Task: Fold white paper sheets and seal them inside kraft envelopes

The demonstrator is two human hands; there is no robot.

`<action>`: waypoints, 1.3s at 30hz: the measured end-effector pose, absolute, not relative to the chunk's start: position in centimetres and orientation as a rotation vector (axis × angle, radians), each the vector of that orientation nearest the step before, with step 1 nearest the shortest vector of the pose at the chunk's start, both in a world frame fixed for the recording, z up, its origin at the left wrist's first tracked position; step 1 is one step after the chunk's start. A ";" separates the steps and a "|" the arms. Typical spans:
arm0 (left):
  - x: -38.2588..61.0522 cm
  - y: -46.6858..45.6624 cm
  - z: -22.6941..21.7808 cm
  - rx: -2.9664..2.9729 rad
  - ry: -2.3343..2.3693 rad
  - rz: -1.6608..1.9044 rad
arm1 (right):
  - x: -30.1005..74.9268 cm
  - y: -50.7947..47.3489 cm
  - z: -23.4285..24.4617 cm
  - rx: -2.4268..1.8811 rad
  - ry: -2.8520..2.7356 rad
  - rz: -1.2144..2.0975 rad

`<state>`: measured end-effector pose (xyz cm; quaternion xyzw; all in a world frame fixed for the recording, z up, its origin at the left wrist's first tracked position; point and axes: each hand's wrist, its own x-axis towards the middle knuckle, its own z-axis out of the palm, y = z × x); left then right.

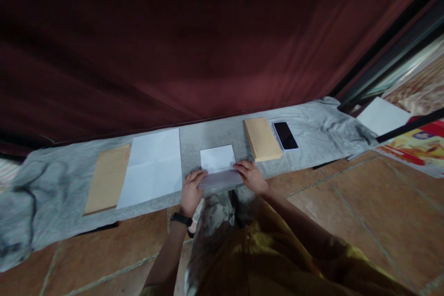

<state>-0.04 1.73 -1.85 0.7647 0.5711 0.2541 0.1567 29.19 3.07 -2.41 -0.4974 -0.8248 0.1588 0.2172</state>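
A partly folded white sheet of paper point(218, 159) lies in front of me on the grey cloth, a crease running across it and its near part raised and in shadow. My left hand point(192, 190) grips the paper's left side at the crease, thumb and fingers closed. At the opposite end of the crease, the fingers of my right hand point(252, 176) are closed on the right side. Left of my hands are larger white sheets point(152, 166) with faint creases, partly over a stack of brown envelopes point(107, 178).
Another stack of brown envelopes point(262, 138) sits to the right, beside a phone point(286, 136). Grey cloth point(319, 134) covers the long narrow surface. A dark red curtain point(194, 55) hangs right behind it. Tiled floor point(322, 199) shows along the near edge.
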 end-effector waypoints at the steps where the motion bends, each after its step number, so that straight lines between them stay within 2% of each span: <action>1: 0.0 1.9 -1.9 2.173 1.641 0.746 | 29.0 3.2 -2.4 -1.403 -2.269 0.442; 10: 0.4 3.7 -2.0 1.939 1.724 0.850 | 28.4 4.4 -2.3 -1.553 -2.193 0.468; 26: 1.0 5.8 -0.6 1.787 1.856 0.752 | 27.3 4.9 -2.2 -1.672 -2.064 0.424; 39: 0.7 5.2 -0.9 1.787 1.779 0.864 | 27.8 5.0 -2.8 -1.621 -2.081 0.420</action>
